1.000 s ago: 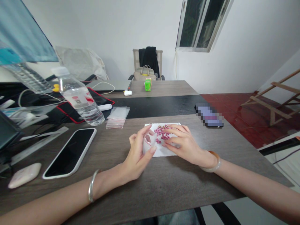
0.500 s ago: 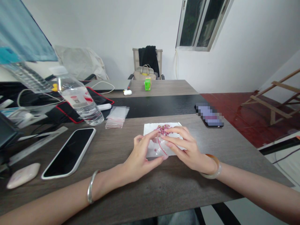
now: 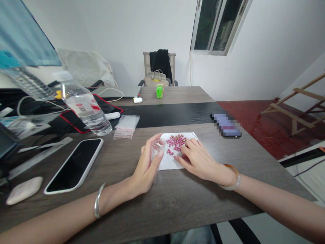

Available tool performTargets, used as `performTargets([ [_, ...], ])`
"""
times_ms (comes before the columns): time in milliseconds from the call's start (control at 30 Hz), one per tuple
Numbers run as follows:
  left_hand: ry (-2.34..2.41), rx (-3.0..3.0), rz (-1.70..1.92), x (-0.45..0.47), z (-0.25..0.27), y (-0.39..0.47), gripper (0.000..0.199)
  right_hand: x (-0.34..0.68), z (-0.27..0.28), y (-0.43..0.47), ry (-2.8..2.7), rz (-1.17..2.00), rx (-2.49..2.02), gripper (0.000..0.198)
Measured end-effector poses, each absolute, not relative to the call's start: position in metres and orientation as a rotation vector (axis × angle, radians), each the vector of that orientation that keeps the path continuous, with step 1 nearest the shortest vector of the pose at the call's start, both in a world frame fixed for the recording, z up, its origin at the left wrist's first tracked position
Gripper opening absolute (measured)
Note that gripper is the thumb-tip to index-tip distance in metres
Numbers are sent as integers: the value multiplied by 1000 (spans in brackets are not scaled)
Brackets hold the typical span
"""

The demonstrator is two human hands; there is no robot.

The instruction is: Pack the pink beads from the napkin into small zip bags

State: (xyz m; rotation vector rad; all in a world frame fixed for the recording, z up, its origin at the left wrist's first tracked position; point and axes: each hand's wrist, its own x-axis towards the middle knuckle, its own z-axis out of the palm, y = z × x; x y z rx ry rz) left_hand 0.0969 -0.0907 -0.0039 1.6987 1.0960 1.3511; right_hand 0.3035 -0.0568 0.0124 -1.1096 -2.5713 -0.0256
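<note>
My left hand (image 3: 148, 162) grips a small clear zip bag (image 3: 157, 145) between its thumb and fingers, at the left edge of a white paper sheet (image 3: 167, 164). Many small round pink beads (image 3: 175, 142) lie loose on that sheet, with several golden-brown pieces (image 3: 176, 137) among them at the back. Over the right part of the sheet, my right hand (image 3: 196, 159) reaches down to the beads with bent fingers, its thumb apart from them. Some beads show beneath its palm. Its fingertips are partly hidden.
Left of the hands lie a white-edged phone (image 3: 74, 166), a pale mouse-like object (image 3: 24, 190) and a stack of clear zip bags (image 3: 126, 127). A water bottle (image 3: 86, 105) stands behind them. Another phone (image 3: 225, 124) rests at the right; a green box (image 3: 159, 91) is farther back.
My hands have separated. The left has moved left with the zip bag, uncovering more of the paper and beads. My right hand has come down over the beads with its fingers more bent.
</note>
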Motion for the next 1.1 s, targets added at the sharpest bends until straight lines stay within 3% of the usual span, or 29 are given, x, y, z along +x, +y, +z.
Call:
performTargets([
  [300,1150,2124,1229,95,2,-92,54,303,9,-52,-2525,16,-1041,22],
  [533,1229,2402,1114,104,10,-96,70,309,24,-63,-2015,62,-577,4],
  [733,1127,2477,1045,104,8,-95,73,308,27,-68,-2111,82,-405,14],
  [867,1116,2428,1123,103,8,-93,78,305,21,-65,-2111,166,-504,23],
  [967,1141,2354,1182,102,7,-93,79,305,18,-61,-2022,162,-648,14],
  [1100,1095,2053,1291,99,5,-94,62,308,18,-53,-2222,-29,-980,23],
])
